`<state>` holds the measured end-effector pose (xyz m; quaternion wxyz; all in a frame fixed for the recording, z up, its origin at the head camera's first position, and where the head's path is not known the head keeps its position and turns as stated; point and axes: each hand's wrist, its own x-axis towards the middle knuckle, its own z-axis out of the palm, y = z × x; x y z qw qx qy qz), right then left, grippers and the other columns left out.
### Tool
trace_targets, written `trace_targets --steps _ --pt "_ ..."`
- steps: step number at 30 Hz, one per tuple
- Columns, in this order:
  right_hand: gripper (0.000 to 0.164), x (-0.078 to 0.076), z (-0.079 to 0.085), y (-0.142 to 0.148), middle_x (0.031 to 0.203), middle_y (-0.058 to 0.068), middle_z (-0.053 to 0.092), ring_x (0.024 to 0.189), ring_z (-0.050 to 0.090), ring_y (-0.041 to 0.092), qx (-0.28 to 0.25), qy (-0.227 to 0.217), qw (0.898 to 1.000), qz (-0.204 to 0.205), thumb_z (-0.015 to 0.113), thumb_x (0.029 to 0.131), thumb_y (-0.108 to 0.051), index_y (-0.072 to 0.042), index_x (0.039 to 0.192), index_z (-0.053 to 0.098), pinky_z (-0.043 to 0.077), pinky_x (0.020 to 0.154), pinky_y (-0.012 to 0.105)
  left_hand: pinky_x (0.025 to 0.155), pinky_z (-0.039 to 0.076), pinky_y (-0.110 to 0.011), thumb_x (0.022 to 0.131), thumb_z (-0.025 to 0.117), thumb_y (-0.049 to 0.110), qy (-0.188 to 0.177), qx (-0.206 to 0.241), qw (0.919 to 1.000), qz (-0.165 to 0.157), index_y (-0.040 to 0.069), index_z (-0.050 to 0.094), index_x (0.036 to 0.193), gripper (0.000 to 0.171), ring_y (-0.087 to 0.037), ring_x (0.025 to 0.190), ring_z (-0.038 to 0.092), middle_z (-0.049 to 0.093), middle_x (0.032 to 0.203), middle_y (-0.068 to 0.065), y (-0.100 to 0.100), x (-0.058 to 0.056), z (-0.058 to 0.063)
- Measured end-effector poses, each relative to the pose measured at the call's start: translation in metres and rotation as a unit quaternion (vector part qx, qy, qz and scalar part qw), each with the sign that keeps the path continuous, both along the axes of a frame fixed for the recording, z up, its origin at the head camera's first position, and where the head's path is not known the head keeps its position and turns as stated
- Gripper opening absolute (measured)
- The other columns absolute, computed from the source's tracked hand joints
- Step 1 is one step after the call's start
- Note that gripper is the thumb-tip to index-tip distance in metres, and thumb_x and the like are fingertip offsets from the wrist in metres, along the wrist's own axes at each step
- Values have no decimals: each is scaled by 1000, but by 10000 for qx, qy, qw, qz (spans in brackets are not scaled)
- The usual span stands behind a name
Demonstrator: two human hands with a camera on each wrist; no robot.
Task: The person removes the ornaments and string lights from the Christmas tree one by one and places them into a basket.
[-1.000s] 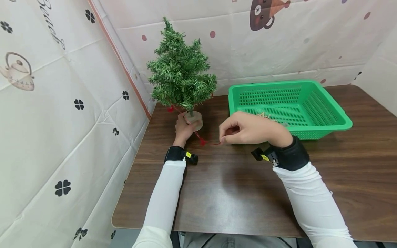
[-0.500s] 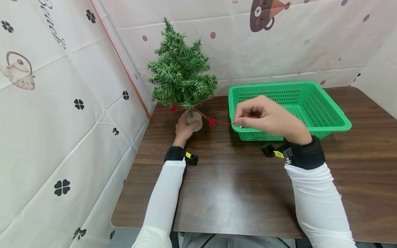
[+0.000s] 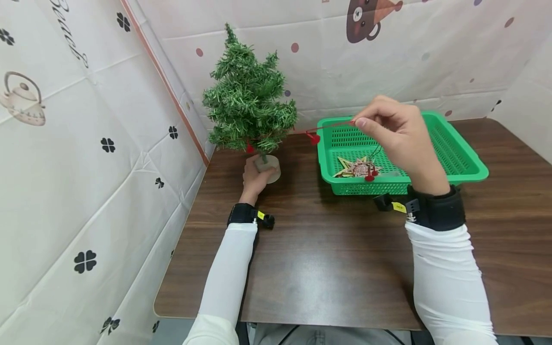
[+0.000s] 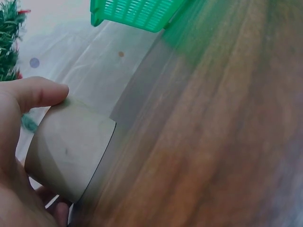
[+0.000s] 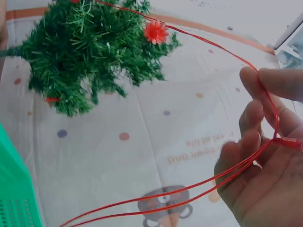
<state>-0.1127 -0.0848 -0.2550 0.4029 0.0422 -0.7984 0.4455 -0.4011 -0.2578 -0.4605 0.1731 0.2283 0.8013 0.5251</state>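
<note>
A small artificial Christmas tree stands at the back left on a pale round base. My left hand grips this base; in the left wrist view the thumb lies along the top edge of the base. Above the green basket, my right hand pinches a thin red cord between thumb and fingertips. The cord stretches left to the tree's lower right branches. From it hangs a red flower ornament, seen in the right wrist view as a petalled flower. More red cord loops below the right palm.
The green plastic basket sits right of the tree near the back wall. Inside lie a star-shaped ornament and small red pieces. A patterned cloth covers the left side. The brown table extends in front.
My right hand has risen and moved right over the basket, pulling the red cord and flower up from the table toward the right. My left hand has stayed on the base.
</note>
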Motion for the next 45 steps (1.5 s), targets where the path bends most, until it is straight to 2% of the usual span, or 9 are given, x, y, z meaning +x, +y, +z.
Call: trace_targets --steps 9,13,18,23,27,34,38,41,45 --pt "15 -2 0 10 68 -6 42 62 34 10 -185 295 9880 -1504 68 96 -2 9 100 77 21 55 25 113 35 -60 86 80 39 -407 294 9987 76 22 32 152 84 -42 144 25 31 154 -21 -5 4 4" --pt "17 -2 -1 14 66 -5 48 60 46 10 -449 93 9857 -1624 69 97 -5 9 102 77 41 56 13 114 34 -61 88 78 38 -185 285 9994 -40 21 32 155 83 -42 144 25 35 156 -17 -4 3 2" --pt "20 1 -3 20 66 -3 60 61 61 10 -827 -277 9834 -1591 71 97 -13 4 105 78 56 67 17 113 33 -62 88 78 39 75 200 9997 -74 20 34 156 83 -43 142 29 38 155 -16 -2 3 2" --pt "23 1 -6 25 80 -9 71 75 69 5 -873 -656 9800 -1663 71 97 -18 0 108 78 53 75 16 113 34 -61 88 78 39 86 162 9998 -52 21 35 155 82 -43 141 31 39 154 -17 -2 3 2" --pt "23 1 -9 29 81 -16 71 82 66 3 -627 -912 9763 -1862 69 99 -22 -5 110 79 44 69 23 113 34 -61 88 79 40 56 163 9998 -46 21 36 155 82 -43 141 29 38 153 -17 -3 3 2" --pt "25 -3 -14 35 77 -14 53 74 49 5 -154 -824 9660 -2444 68 99 -22 -3 112 79 35 65 25 115 31 -62 87 79 43 18 147 9999 -31 21 36 154 82 -43 144 26 35 156 -16 -3 2 2" --pt "25 -6 -18 39 63 -12 52 59 51 4 -133 -931 9621 -2560 69 99 -24 -6 111 80 37 57 23 115 30 -62 86 79 44 61 101 9999 7 22 36 154 83 -43 143 27 36 156 -15 -2 3 1" --pt "27 -6 -21 41 59 -12 59 51 58 3 -272 -1307 9597 -2472 67 100 -27 -6 113 79 46 55 15 115 31 -62 86 79 44 112 79 9999 25 22 36 153 83 -42 143 28 37 155 -15 -1 3 1" --pt "32 -5 -26 48 75 -1 71 63 68 5 -211 -2597 9436 -2041 61 103 -30 -4 117 74 57 61 17 115 30 -62 87 78 45 121 76 9999 -1 22 36 154 83 -43 145 27 35 157 -15 -2 2 1"
